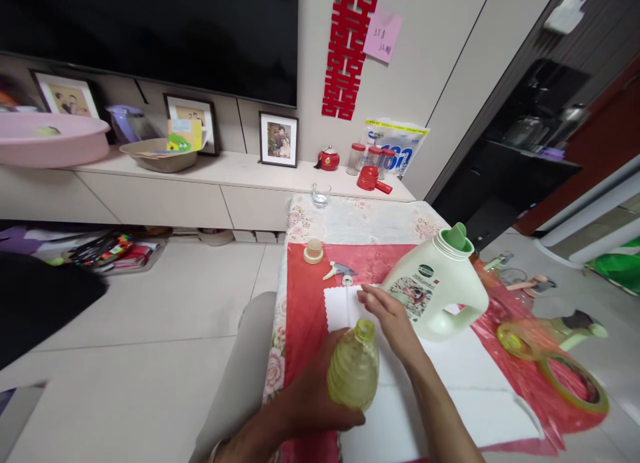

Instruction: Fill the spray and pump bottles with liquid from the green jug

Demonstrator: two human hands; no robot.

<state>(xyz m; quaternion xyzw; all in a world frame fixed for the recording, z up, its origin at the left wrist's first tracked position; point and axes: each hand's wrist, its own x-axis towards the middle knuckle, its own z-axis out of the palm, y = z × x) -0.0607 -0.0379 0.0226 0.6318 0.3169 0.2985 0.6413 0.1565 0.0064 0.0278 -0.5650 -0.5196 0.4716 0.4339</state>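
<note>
Finding: one-sided grip

The white sheet point(485, 413) bears the open jug point(425, 296), right of the uncapped bottle point(354, 373). The step in hand looks like steadying that bottle; the next move likely calls for keeping it upright. Your left hand point(316, 383) grips it; your right hand point(394, 318) is loosely open, apparently empty, near the spray head point(345, 271).

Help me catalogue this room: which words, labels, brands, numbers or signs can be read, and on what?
"60", large blue digits on the white bag; anything before them is unclear.
"Garden", ending the brand line on the pale green jug; the rest is blurred.
Pink note: handwriting, too unclear to read.
Red pot: gold mark, too small.
Red cut-out strip: repeated sign, apparently "囍".
</note>
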